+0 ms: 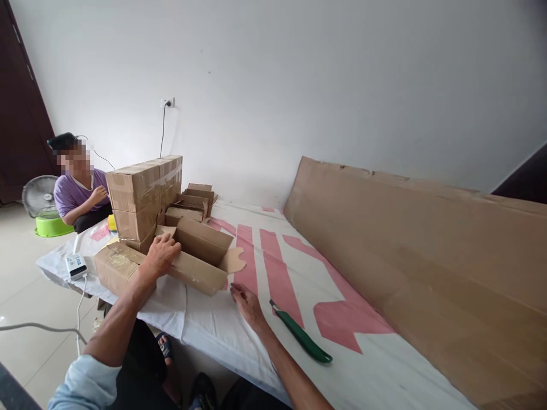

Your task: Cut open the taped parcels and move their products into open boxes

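Note:
A small open cardboard box (199,272) lies on the cloth-covered table, its end flap sticking out to the right. My left hand (161,253) grips its left end, with the fingers bent over the edge. Just off the box's right corner is my right hand (248,304), holding nothing, its fingers loosely apart above the cloth. To the right of that hand rests a green-handled cutter (301,335). A closed taped box (115,263) lies beside my left forearm.
Taped boxes (143,191) are stacked behind my left hand, with more open boxes (194,202) beyond. A large cardboard sheet (419,256) leans along the right. A person (83,191) crouches at the far left by a fan (40,196). A white power strip (76,266) sits at the table's left edge.

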The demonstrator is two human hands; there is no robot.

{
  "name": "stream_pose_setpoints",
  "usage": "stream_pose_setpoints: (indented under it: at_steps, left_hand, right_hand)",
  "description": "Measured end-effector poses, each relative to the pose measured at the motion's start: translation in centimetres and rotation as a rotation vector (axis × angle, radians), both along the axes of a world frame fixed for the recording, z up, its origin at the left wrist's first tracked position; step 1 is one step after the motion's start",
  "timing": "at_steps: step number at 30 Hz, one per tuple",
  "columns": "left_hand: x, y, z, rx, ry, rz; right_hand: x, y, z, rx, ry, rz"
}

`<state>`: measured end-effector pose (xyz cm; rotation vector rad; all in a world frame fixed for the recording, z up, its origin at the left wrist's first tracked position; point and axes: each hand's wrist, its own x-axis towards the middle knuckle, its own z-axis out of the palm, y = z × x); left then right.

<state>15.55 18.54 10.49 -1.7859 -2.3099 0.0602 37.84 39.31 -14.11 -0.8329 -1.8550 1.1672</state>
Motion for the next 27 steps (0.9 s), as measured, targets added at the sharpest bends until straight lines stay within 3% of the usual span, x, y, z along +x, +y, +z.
stream_pose_setpoints:
  at_steps: [8, 18, 22, 27]
  left_hand:
    - [-5.3, -0.5, 0.4, -0.027, -0.029, 0.150]
    - [-6.1, -0.2, -1.7, -0.053, -0.098, 0.159]
    - [-6.5, -1.6, -1.8, -0.021, -0.141, 0.118]
    - [-7.0, -5.1, -2.1, 0.075, -0.261, 0.152]
  right_hand:
    - [-0.1, -0.8, 0.6, -0.032, -0.048, 0.060]
    - [-1.3, -2.9, 1.2, 0.041, -0.021, 0.136]
    - [-2.3, -3.6, 1.2, 0.073, -0.080, 0.176]
    - [-4.2, -4.6, 1.5, 0.040, -0.143, 0.173]
